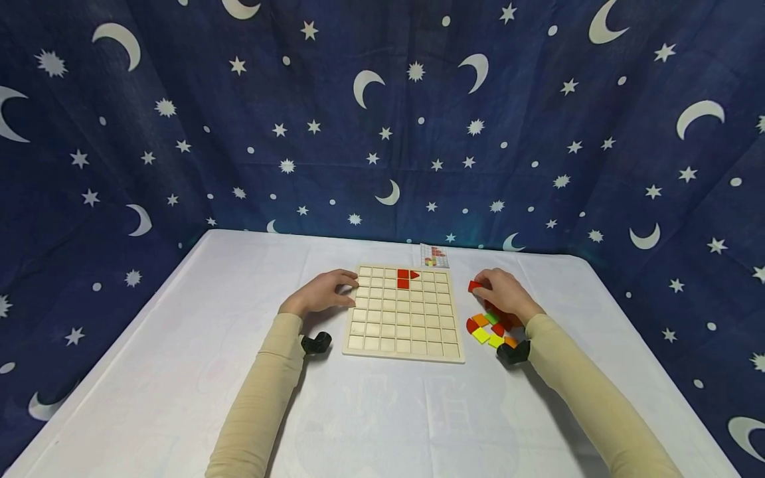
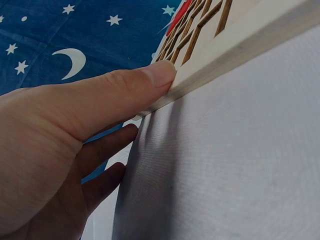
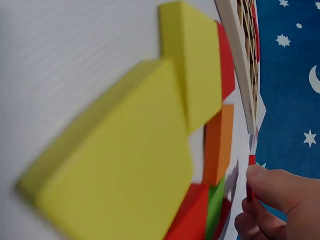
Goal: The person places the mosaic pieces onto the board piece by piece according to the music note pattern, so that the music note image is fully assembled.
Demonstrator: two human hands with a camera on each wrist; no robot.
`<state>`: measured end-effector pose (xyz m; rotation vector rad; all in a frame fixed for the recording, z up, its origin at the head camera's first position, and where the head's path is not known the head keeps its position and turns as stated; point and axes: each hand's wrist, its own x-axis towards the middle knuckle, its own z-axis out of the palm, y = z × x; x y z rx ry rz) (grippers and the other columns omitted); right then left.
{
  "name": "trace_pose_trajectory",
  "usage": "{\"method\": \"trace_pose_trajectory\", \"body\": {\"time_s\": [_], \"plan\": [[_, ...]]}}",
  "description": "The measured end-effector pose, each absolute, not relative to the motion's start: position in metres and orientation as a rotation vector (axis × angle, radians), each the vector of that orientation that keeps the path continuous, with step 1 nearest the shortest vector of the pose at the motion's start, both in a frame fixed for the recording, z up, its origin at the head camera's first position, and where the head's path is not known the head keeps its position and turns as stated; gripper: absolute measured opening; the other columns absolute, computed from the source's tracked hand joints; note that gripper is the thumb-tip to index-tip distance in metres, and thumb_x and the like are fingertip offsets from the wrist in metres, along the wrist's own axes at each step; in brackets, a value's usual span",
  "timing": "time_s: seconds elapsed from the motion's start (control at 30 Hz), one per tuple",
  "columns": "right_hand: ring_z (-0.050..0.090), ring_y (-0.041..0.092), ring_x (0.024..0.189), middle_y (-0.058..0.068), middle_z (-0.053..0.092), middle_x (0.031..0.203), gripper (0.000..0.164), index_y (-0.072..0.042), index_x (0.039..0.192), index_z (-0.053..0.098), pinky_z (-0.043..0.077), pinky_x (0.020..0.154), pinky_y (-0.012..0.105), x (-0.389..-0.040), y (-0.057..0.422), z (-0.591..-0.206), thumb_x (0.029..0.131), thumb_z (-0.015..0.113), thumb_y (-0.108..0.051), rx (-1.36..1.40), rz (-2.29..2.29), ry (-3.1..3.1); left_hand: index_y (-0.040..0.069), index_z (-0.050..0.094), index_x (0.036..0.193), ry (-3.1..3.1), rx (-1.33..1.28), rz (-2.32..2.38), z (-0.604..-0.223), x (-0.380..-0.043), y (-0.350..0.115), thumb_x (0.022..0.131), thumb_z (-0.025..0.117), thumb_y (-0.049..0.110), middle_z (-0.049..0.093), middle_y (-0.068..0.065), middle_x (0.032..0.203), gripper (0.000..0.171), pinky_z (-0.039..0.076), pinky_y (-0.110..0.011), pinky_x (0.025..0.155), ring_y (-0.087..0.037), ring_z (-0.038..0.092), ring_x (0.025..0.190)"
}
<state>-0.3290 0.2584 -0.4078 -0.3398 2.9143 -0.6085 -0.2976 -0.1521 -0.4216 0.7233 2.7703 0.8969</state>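
My left hand [image 1: 323, 291] rests at the left edge of a pale wooden grid board [image 1: 348, 345]. Its thumb [image 2: 162, 74] lies on the board's rim, the other fingers loosely extended. Two red square tiles [image 1: 403, 284] and a pointed red tile [image 1: 415, 275] sit in cells near the far side. To the right of the board, my right hand [image 1: 505, 292] pinches a red tile [image 3: 251, 160] between thumb and fingers, above the table. Below that hand lies a loose heap of tiles, among them yellow [image 1: 481, 336], orange [image 3: 218, 145] and green [image 1: 492, 318] ones, partly hidden by the hand and wrist.
A small printed card [image 1: 435, 256] with a coloured grid pattern stands behind the board's far edge. White cloth [image 1: 382, 418] covers the table. A dark blue curtain [image 1: 335, 186] with moons and stars surrounds the back and sides. Each wrist carries a black camera [image 1: 317, 342].
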Motion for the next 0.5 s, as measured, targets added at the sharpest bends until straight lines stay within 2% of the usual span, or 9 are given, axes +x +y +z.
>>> {"method": "trace_pose_trajectory", "body": {"time_s": [0.17,0.5], "plan": [[0.055,0.03,0.098,0.018,0.063,0.114,0.038,0.001,0.124,0.062,0.051,0.096,0.047,-0.334,0.246,-0.407,0.093,0.067,-0.021,-0.345,-0.64,2.958,0.002,0.064,0.126,2.769,0.729,0.898,-0.422,-0.296,-0.152,0.086,0.076,0.021,0.049,-0.014,0.144,0.046,0.03,-0.044,0.116,-0.033,0.039,0.138],[0.058,0.03,0.1,0.016,0.065,0.112,0.032,0.0,0.119,0.068,0.052,0.092,0.046,-0.34,0.21,-0.397,0.093,0.067,-0.02,-0.533,-0.667,2.966,0.002,0.064,0.126,2.771,0.728,0.894,-0.422,-0.298,-0.152,0.086,0.076,0.021,0.049,-0.014,0.144,0.046,0.03,-0.044,0.116,-0.033,0.039,0.138]]}}
